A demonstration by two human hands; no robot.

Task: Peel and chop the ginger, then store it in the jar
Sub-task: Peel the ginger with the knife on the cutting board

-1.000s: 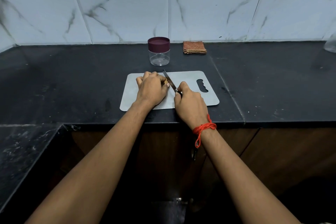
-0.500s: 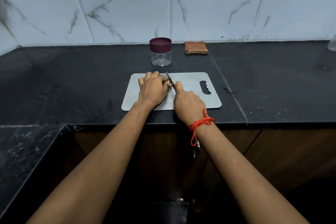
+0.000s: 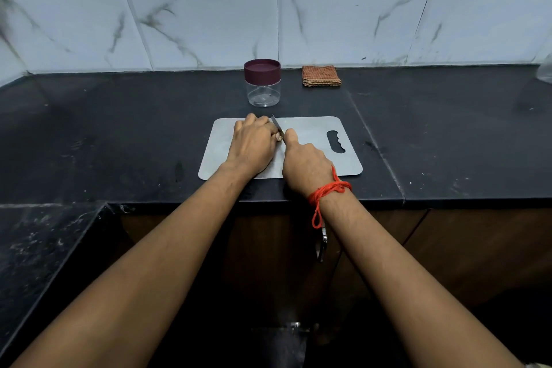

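The left hand (image 3: 254, 145) lies knuckles-up on the grey cutting board (image 3: 313, 140), fingers curled over the ginger (image 3: 279, 137) (only a pale sliver shows at the fingertips), with the lidded clear jar (image 3: 262, 90) standing behind it on the black counter (image 3: 119, 134). Just right of that sliver the knife (image 3: 277, 127) blade meets it, its handle hidden in the closed grip of the right hand (image 3: 304, 169), one finger stretched toward the blade. Further right, by the wall, lies a folded checked cloth (image 3: 321, 75).
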